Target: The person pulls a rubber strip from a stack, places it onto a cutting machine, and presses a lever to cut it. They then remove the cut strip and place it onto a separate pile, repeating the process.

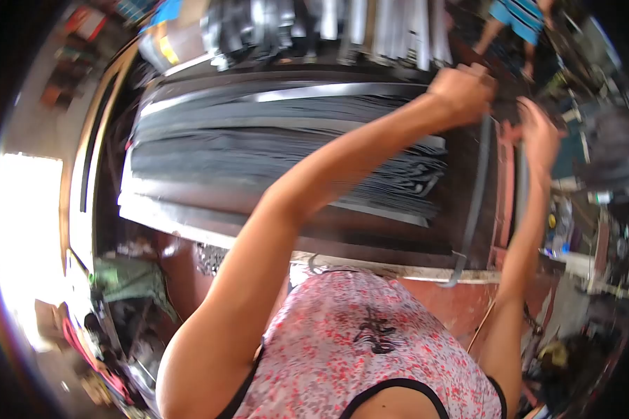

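Observation:
My left hand [461, 94] is closed at the upper right, above the dark table's right part. A long thin grey strip [479, 181] hangs from it and reaches past the table's near edge. Further right, beside a red metal frame [504, 188], my right hand [539, 136] is raised with its fingers loosely curved and apart. Motion blurs it, and nothing is plainly visible in it. Stacked dark grey strips [210, 157] lie lengthwise across the table [461, 209], partly behind my left forearm.
Pale and grey strips [391, 31] hang or lie in a row at the back. Another person's legs [493, 35] show at the top right. A green cloth bundle [129, 279] is at the lower left. Mixed items crowd the right side.

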{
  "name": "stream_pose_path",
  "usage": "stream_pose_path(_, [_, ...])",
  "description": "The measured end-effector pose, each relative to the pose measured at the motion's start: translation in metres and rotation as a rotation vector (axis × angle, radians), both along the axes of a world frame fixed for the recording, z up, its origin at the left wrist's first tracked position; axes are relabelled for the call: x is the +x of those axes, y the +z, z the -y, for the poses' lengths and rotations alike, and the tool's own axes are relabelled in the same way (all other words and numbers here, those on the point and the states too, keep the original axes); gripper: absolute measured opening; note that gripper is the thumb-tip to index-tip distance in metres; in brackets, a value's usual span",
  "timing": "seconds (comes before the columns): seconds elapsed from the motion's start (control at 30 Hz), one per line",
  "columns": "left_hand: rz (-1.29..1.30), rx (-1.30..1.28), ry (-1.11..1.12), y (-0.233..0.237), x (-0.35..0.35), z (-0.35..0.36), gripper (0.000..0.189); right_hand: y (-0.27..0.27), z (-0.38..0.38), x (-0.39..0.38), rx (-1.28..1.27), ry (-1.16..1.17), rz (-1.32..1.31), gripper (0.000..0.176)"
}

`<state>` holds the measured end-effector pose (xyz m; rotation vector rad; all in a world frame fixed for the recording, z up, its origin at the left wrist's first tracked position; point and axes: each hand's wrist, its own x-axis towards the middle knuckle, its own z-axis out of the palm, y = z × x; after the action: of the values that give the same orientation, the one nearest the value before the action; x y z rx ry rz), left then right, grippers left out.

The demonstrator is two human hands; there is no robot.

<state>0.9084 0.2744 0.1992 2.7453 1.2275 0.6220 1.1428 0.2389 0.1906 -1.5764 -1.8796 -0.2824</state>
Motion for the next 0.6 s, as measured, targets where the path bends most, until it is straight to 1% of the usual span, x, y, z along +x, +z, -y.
stream_pose_path(0.03, [0.04, 0.081, -0.083, 0.009, 0.004, 0.002, 0.034, 0.016, 0.013, -0.013, 0.04, -0.048, 0.038, 0.027])
stream_pose_path(0.07, [-0.067, 0.054, -0.167, 0.018, 0.017, -0.007, 0.022, 0.033, 0.026, -0.024, 0.097, -0.096, 0.112, 0.025])
stream_pose_path(0.1, [-0.02, 0.155, -0.184, 0.021, 0.025, -0.007, 0.018, 0.037, 0.03, -0.023, 0.158, -0.1, 0.102, 0.023])
stream_pose_path(0.13, [0.032, 0.203, -0.213, 0.027, 0.032, -0.006, 0.019, 0.044, 0.041, -0.027, 0.195, -0.098, 0.04, 0.024])
stream_pose_path(0.17, [0.111, 0.159, -0.239, 0.041, 0.033, 0.0, 0.02, 0.04, 0.04, -0.021, 0.301, 0.039, -0.165, 0.027])
stream_pose_path(0.2, [0.166, 0.085, -0.239, 0.054, 0.032, 0.0, 0.023, 0.04, 0.045, -0.038, 0.452, 0.224, -0.398, 0.027])
stream_pose_path(0.23, [0.227, 0.022, -0.247, 0.068, 0.033, 0.003, 0.026, 0.042, 0.054, -0.049, 0.51, 0.066, -0.535, 0.036])
stream_pose_path(0.3, [0.431, 0.01, -0.236, 0.088, 0.043, -0.003, 0.03, 0.01, 0.046, -0.068, 0.684, 0.27, -0.941, 0.047])
stream_pose_path(0.33, [0.479, 0.005, -0.227, 0.1, 0.052, -0.007, 0.03, 0.015, 0.059, -0.109, 0.374, 0.435, -1.206, 0.052])
stream_pose_path(0.37, [0.525, -0.003, -0.222, 0.113, 0.055, -0.006, 0.031, 0.007, 0.051, -0.127, 0.21, 0.706, -1.331, 0.045])
stream_pose_path(0.4, [0.492, -0.079, -0.261, 0.128, 0.043, -0.003, 0.029, -0.002, 0.043, -0.145, 0.01, 0.927, -1.459, 0.044])
stream_pose_path(0.43, [0.458, -0.04, -0.205, 0.145, 0.033, -0.006, 0.031, -0.019, 0.022, -0.145, -0.259, 1.477, -1.442, 0.044])
stream_pose_path(0.47, [0.422, -0.004, -0.149, 0.161, 0.024, -0.01, 0.035, -0.013, 0.028, -0.175, -0.187, 1.22, -1.392, 0.033])
stream_pose_path(0.5, [0.484, -0.036, -0.122, 0.173, 0.009, -0.025, 0.034, -0.008, 0.037, -0.205, -0.121, 0.966, -1.331, 0.024])
stream_pose_path(0.53, [0.548, -0.067, -0.095, 0.185, -0.005, -0.04, 0.034, -0.012, 0.039, -0.214, -0.136, 0.905, -1.298, 0.021])
stream_pose_path(0.57, [0.661, 0.055, 0.058, 0.193, -0.023, -0.068, 0.031, -0.018, 0.041, -0.223, -0.152, 0.841, -1.267, 0.018])
stream_pose_path(0.6, [0.778, 0.165, 0.214, 0.201, -0.04, -0.095, 0.028, -0.022, 0.047, -0.234, -0.164, 0.852, -1.27, 0.016])
